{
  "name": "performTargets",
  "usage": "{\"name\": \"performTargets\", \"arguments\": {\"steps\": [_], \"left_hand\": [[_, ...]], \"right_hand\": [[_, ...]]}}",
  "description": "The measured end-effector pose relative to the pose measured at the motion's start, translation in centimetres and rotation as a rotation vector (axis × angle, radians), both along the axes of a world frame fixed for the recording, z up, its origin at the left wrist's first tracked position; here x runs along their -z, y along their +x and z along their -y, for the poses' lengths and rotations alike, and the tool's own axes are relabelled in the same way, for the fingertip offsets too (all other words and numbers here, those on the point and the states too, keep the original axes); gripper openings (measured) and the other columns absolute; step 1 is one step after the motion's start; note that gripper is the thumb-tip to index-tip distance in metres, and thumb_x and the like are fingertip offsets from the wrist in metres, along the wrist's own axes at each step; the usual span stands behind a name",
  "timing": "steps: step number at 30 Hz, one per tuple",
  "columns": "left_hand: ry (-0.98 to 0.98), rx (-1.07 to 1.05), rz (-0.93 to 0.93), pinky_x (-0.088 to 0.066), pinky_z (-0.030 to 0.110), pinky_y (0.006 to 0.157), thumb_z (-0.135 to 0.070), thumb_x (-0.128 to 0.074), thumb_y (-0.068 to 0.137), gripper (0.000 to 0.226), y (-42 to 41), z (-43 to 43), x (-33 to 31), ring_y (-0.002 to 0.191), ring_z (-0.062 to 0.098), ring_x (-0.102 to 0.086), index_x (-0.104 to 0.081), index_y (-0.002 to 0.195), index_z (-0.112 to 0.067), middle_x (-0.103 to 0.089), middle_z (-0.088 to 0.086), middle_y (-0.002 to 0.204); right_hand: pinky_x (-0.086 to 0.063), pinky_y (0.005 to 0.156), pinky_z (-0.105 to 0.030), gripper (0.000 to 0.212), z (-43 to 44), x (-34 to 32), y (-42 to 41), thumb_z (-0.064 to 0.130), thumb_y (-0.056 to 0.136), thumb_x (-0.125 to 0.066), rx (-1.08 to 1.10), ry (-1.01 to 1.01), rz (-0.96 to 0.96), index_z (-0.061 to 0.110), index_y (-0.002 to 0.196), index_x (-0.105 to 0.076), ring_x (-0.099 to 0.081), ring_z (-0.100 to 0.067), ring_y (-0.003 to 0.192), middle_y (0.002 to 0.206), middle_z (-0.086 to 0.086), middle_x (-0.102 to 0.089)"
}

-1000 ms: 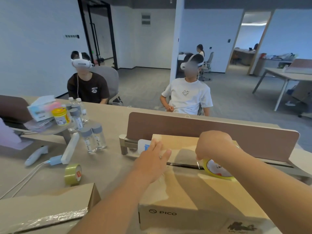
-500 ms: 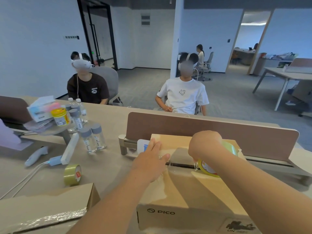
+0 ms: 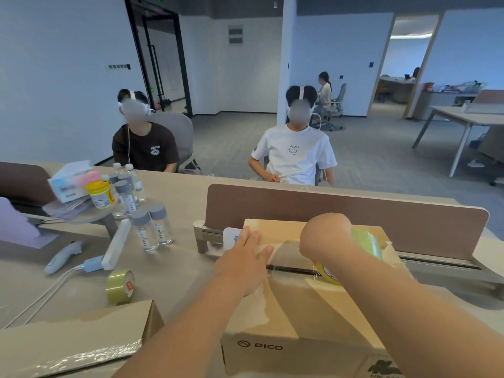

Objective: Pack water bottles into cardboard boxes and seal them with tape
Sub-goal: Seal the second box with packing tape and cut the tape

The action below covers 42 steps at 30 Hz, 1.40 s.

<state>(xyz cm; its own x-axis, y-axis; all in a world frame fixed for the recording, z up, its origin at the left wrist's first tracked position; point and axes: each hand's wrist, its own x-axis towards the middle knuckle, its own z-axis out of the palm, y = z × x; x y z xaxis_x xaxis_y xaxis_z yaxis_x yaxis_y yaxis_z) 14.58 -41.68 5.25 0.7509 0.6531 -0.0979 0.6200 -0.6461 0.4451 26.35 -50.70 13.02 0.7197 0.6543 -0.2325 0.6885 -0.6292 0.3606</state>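
Brown cardboard box [image 3: 300, 317], flaps closed, PICO print on the near face; all places taken from it. Sealing looks to be the step in hand. Left hand [image 3: 241, 264] lies flat, fingers together, pressing the box's left top at the seam. Right hand [image 3: 326, 236] is closed round the tape roll [image 3: 364, 249], tilted over the seam's right part; clear tape spans between the two hands. Next move likely calls for drawing the roll rightward along the seam while the left hand pins the start. Room: the box's right edge is near, a brown desk divider [image 3: 346, 211] stands just behind it. Left of the box, a spare tape roll [image 3: 120, 286]; farther left and back, unpacked water bottles [image 3: 152, 230].
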Motion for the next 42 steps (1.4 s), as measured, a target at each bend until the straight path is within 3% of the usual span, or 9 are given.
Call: {"name": "performTargets", "arguments": {"steps": [8, 14, 17, 20, 27, 31, 34, 37, 42], "left_hand": [[0.025, 0.003, -0.023, -0.035, 0.037, 0.101, -0.048, -0.026, 0.1, 0.053, 0.4, -0.3, 0.4, 0.135, 0.025, -0.035, -0.013, 0.15, -0.038, 0.005, -0.022, 0.158], [0.357, -0.019, -0.235, 0.01, 0.06, 0.111, -0.05, -0.022, 0.1, 0.053, 0.9, 0.4, 0.1, 0.146, 0.033, 0.017, -0.007, 0.15, -0.039, 0.019, 0.01, 0.159], [0.488, 0.142, -0.207, 0.002, 0.051, 0.116, -0.028, -0.028, 0.103, 0.047, 1.9, 1.1, 0.3, 0.147, 0.028, 0.007, -0.016, 0.148, -0.029, 0.007, 0.009, 0.16], [0.405, 0.169, -0.152, -0.011, 0.04, 0.116, -0.024, -0.03, 0.101, 0.049, 2.2, 0.8, 0.8, 0.146, 0.022, -0.007, -0.016, 0.148, -0.025, -0.008, 0.003, 0.159], [0.261, 0.136, -0.368, 0.012, 0.051, 0.115, -0.066, -0.014, 0.094, 0.074, 2.3, 1.5, 0.0, 0.146, 0.021, 0.019, 0.013, 0.152, -0.028, 0.021, -0.001, 0.159], [0.274, 0.07, -0.457, 0.017, 0.057, 0.11, -0.049, -0.031, 0.097, 0.078, 4.7, 2.5, 0.9, 0.145, 0.03, 0.021, 0.016, 0.151, -0.016, 0.023, 0.011, 0.158], [0.327, 0.008, -0.334, 0.013, 0.051, 0.114, -0.032, -0.044, 0.093, 0.083, 5.4, 3.6, 2.6, 0.145, 0.031, 0.019, 0.012, 0.151, -0.01, 0.018, 0.014, 0.158], [0.251, 0.055, -0.202, 0.014, 0.043, 0.116, -0.036, -0.025, 0.097, 0.069, 4.6, 3.9, 2.5, 0.145, 0.026, 0.022, 0.012, 0.152, -0.015, 0.022, 0.009, 0.158], [0.25, 0.106, -0.311, 0.015, 0.051, 0.115, -0.041, -0.012, 0.098, 0.064, 4.6, 4.7, 1.0, 0.141, 0.031, 0.031, 0.022, 0.149, -0.022, 0.033, 0.012, 0.153]], "right_hand": [[-0.046, 0.079, -0.025, 0.023, -0.2, 0.4, 0.0, 0.011, 0.085, -0.049, -0.031, -0.022, 0.032, 0.02, 0.064, -0.05, -0.054, -0.019, 0.079, 0.07, 0.005, -0.048], [-0.043, 0.075, -0.024, 0.022, -0.4, 0.5, -0.2, 0.012, 0.086, -0.048, -0.015, -0.015, 0.019, 0.019, 0.064, -0.048, -0.052, -0.018, 0.078, 0.07, 0.004, -0.046], [-0.045, 0.081, -0.025, 0.023, -0.4, 0.5, -0.3, 0.014, 0.087, -0.048, -0.027, -0.023, 0.015, 0.018, 0.064, -0.046, -0.052, -0.019, 0.08, 0.07, 0.003, -0.045], [-0.046, 0.081, -0.026, 0.022, -0.4, 0.5, -0.3, 0.015, 0.087, -0.049, -0.033, -0.026, 0.015, 0.018, 0.065, -0.047, -0.053, -0.019, 0.081, 0.07, 0.003, -0.046], [-0.044, 0.078, -0.025, 0.023, -0.3, 0.4, -0.5, 0.015, 0.087, -0.047, -0.048, -0.037, 0.005, 0.019, 0.064, -0.048, -0.053, -0.018, 0.079, 0.07, 0.004, -0.046], [-0.045, 0.082, -0.023, 0.022, -0.1, 0.0, -0.7, 0.017, 0.088, -0.043, -0.074, -0.022, 0.009, 0.017, 0.066, -0.049, -0.052, -0.018, 0.081, 0.07, 0.003, -0.045], [-0.044, 0.08, -0.024, 0.016, -0.1, 0.0, -0.9, 0.018, 0.089, -0.046, -0.095, -0.029, 0.003, 0.021, 0.085, -0.061, -0.051, -0.018, 0.082, 0.076, 0.002, -0.048], [-0.044, 0.08, -0.025, 0.012, -0.1, 0.0, -0.9, 0.02, 0.089, -0.049, -0.09, -0.046, -0.013, 0.021, 0.09, -0.061, -0.051, -0.019, 0.083, 0.081, 0.002, -0.051], [-0.044, 0.083, -0.029, 0.025, -0.2, -0.1, -0.8, 0.026, 0.088, -0.056, -0.047, 0.062, -0.076, 0.016, 0.111, -0.062, -0.056, -0.02, 0.095, 0.093, -0.001, -0.054]]}}
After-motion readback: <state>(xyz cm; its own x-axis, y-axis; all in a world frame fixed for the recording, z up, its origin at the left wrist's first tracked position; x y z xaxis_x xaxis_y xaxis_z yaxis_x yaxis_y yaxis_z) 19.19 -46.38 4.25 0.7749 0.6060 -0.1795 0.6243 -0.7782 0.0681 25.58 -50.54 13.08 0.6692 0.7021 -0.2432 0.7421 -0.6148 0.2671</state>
